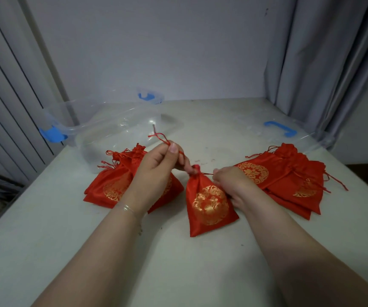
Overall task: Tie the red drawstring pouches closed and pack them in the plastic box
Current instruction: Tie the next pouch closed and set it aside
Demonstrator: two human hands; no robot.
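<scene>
Red satin drawstring pouch with a gold round emblem (209, 202), lying flat at table centre, neck gathered, between both hands. Far left: clear plastic box with blue clip handles (85, 122), open, walls hard to make out against the pale table (45, 240). Near it, a left pile of red pouches (109, 185), partly hidden behind the left hand (158, 165). Left thumb and forefinger pinching a red cord (163, 138), raised above the neck. Right hand (229, 180) gripping the other cord end just right of the neck, fingertips hidden, curled. Right pile of red pouches (289, 176), overlapping. Far right: clear lid with blue handle (280, 129), edges faint.
</scene>
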